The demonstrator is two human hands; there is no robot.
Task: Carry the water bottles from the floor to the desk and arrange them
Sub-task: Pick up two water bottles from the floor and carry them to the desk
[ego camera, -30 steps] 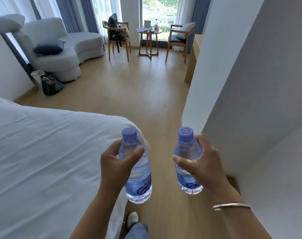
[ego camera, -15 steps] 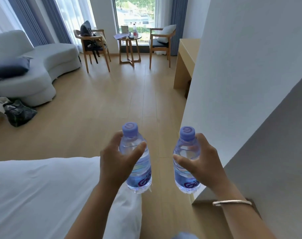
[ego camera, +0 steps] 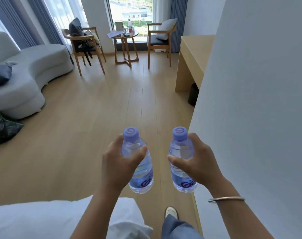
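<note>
With a white wall [ego camera: 250,100] close on our right and the bed [ego camera: 43,219] below our left arm, the table [ego camera: 193,54] far ahead, our left hand [ego camera: 119,163] and right hand [ego camera: 200,163] each grip an upright bottle, left bottle [ego camera: 139,163], right bottle [ego camera: 181,152], fingers wrapped around.

I read both bottles, left bottle [ego camera: 139,163] and right bottle [ego camera: 182,163], as clear glossy plastic with matt lilac plastic caps and shiny printed labels. Floor [ego camera: 95,104] is smooth light wood laminate with a satin sheen; desk [ego camera: 193,54] at 1 o'clock is matt pale wood. Sofa [ego camera: 26,71] at 10 o'clock looks like nubby grey cloth, bedsheet [ego camera: 34,219] at 7 is matt white cotton, and the bracelet [ego camera: 226,199] is polished metal.
</note>
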